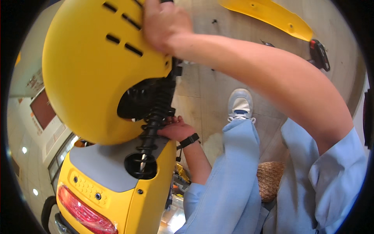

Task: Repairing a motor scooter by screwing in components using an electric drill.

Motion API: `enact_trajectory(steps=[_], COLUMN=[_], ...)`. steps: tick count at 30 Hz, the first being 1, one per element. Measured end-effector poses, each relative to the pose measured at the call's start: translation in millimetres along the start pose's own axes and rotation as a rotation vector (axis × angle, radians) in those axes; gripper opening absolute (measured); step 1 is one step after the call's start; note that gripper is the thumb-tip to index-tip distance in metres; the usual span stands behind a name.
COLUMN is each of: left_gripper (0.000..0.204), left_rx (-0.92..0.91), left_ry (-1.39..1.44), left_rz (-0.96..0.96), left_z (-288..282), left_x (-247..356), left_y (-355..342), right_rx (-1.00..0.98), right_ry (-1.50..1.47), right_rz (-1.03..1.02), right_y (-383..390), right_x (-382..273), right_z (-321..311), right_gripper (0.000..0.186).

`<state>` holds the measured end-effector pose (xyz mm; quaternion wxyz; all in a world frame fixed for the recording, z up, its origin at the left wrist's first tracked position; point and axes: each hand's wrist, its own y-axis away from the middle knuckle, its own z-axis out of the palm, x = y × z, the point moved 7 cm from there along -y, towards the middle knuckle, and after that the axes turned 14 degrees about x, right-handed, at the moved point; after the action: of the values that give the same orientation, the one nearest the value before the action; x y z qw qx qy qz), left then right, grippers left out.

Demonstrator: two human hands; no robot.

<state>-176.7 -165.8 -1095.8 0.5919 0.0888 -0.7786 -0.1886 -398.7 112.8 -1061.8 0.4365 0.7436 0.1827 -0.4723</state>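
Observation:
My right hand (165,27) grips the edge of a large curved yellow body panel (78,78) with slots and a dark cut-out. Below it stands a black spring shock absorber (152,124), its lower end at a round socket in a yellow scooter-like body (134,210) with a grey top and red tail light. My left hand (175,128) is beside the shock absorber, under the panel's edge, fingers curled around something that I cannot make out, partly hidden by black parts.
A yellow curved panel (265,13) and a black-and-red cordless tool (320,54) lie on the floor ahead. A woven seat (269,177) is between my legs. A maroon-and-white board or cabinet (43,107) is at the left.

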Motion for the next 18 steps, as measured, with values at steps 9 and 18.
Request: enact_trajectory(steps=[9,18], left_gripper=[0.049,0.065], left_rx=[-0.117,-0.136], left_ry=[0.009,0.096], left_rz=[-0.008,-0.19], left_z=[2,11], left_x=[4,5], left_y=[6,-1], right_rx=[0.041,0.13], right_ry=[-0.085,-0.135], right_rz=[-0.14,0.132], right_y=[1,-9], right_x=[-17,21], right_z=[0,-18], right_gripper=[0.056,0.058])
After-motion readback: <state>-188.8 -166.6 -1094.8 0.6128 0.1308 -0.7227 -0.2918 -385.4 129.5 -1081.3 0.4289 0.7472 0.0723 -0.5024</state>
